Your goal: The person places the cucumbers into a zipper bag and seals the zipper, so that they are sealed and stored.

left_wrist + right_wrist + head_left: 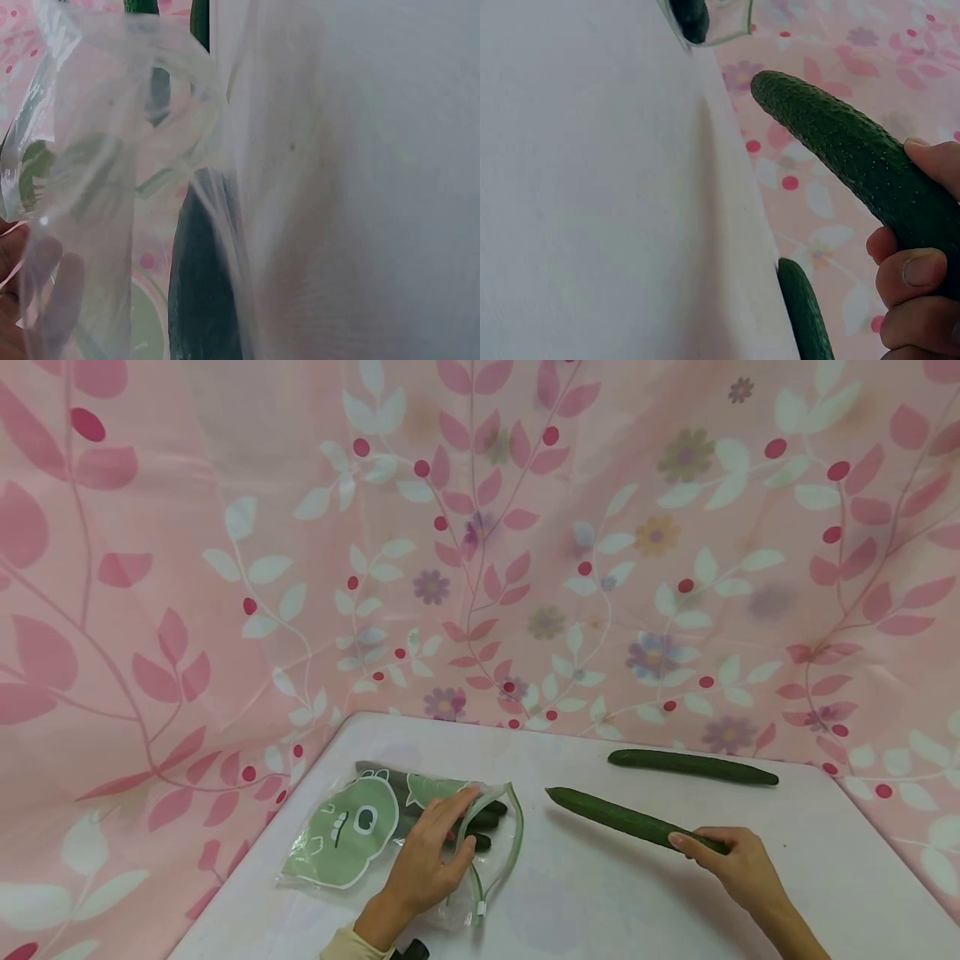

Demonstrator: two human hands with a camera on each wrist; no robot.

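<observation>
A clear zip bag (337, 877) with a green cartoon print lies on the left of the table, its green-edged mouth gaping to the right. Inside it, dark green cucumbers (480, 842) show their ends near the opening. My left hand (427, 860) holds the bag by the mouth, thumb and fingers at the rim; in the left wrist view its fingers (67, 292) are partly veiled by plastic. My right hand (738, 864) grips one end of a long cucumber (622, 817), raised above the table with its tip towards the bag. The right wrist view shows that cucumber's bumpy skin (840, 142).
Another cucumber (693, 767) lies near the back right edge of the white table (585, 910). A pink curtain (480, 543) with leaves and flowers hangs behind and around the table. A white slider (481, 907) sits on the bag's zip.
</observation>
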